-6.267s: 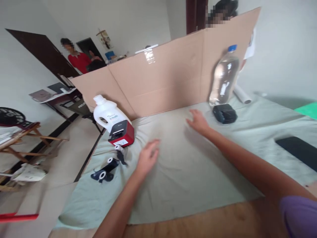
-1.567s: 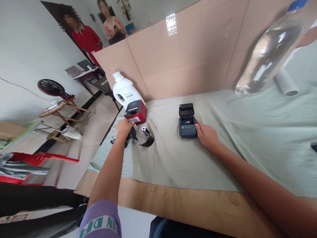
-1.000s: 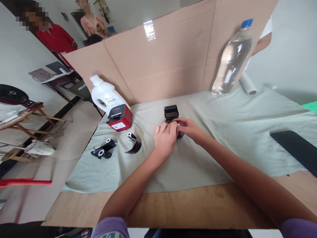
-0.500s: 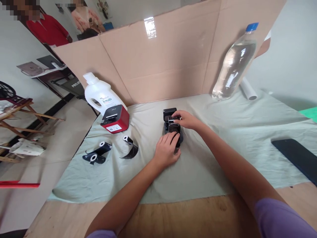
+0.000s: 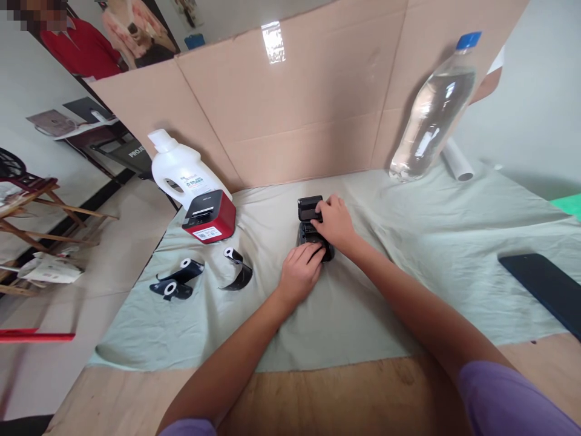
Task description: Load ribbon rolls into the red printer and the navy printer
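Touching the lid (image 5: 308,209) of the dark device (image 5: 311,236) are parted right fingers (image 5: 334,204), with left fingers (image 5: 309,251) on its body, grip unclear.

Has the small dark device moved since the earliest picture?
Yes, to the left: the small dark device was right in front of the water bottle; now it sits well left of that bottle.
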Action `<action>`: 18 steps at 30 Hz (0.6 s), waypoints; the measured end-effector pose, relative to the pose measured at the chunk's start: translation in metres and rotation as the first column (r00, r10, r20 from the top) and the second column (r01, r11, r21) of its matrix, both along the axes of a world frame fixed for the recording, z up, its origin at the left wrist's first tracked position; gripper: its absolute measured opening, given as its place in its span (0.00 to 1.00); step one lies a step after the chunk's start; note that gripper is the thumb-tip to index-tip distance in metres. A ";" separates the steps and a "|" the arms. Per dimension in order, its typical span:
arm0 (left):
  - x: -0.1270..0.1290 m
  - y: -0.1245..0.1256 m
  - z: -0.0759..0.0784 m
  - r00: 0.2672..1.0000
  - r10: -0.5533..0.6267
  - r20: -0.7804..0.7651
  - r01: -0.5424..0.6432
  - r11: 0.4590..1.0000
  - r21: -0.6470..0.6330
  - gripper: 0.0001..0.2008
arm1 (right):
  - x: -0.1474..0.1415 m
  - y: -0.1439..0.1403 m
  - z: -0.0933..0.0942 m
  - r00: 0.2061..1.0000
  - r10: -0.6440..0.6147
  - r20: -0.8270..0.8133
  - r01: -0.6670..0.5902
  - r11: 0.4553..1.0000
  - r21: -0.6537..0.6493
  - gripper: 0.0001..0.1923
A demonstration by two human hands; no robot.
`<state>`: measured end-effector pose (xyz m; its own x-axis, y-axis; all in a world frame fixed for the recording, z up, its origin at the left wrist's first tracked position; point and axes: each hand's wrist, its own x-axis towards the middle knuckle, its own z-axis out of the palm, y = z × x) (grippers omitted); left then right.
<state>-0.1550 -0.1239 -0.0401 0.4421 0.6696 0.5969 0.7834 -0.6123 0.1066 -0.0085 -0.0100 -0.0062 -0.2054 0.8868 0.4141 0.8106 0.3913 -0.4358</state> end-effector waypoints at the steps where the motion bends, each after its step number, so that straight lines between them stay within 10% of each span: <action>1: 0.000 0.000 0.000 1.000 0.002 -0.002 -0.002 1.000 0.005 0.16 | 0.001 0.003 0.000 0.997 0.000 -0.073 0.000 1.000 0.005 0.16; 7: 0.000 -0.002 0.002 0.999 0.011 -0.034 -0.010 0.999 0.053 0.16 | 0.021 0.020 0.010 0.924 0.215 -0.318 -0.251 0.965 -0.078 0.16; 12: 0.001 -0.003 0.004 0.999 0.029 -0.033 -0.027 0.999 0.045 0.15 | 0.039 0.013 0.029 0.861 0.462 -0.211 -0.507 0.810 -0.294 0.08; 18: 0.000 -0.004 0.002 1.000 0.021 -0.018 -0.020 0.998 0.058 0.15 | 0.026 0.007 0.023 0.942 0.298 -0.153 -0.334 0.862 -0.380 0.15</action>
